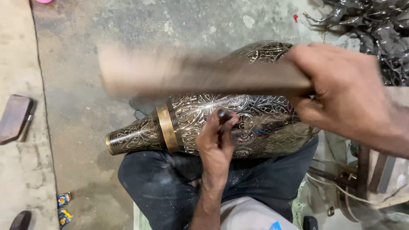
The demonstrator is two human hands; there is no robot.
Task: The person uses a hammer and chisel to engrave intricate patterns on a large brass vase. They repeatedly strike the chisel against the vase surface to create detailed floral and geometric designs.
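Brass and dark metal are showing on the engraved vase [221, 119], which is lying on its side across the person's lap, its narrow neck pointing toward nine o'clock and its wide belly toward three o'clock, with a plain gold band circling it near the neck. The left hand [216, 142] is coming up from six o'clock, its fingers pinching a small dark chisel [223, 114] whose tip is pressing against the carved belly of the vase. The right hand [341, 91], entering from three o'clock, is closing tightly around a wooden mallet [191, 74], which is blurring with motion above the vase and stretching toward ten o'clock. Dark trousers [162, 183] are covering the legs beneath. On the concrete floor [76, 64] at nine o'clock, a dark wooden block [15, 118] is lying well apart from the vase.
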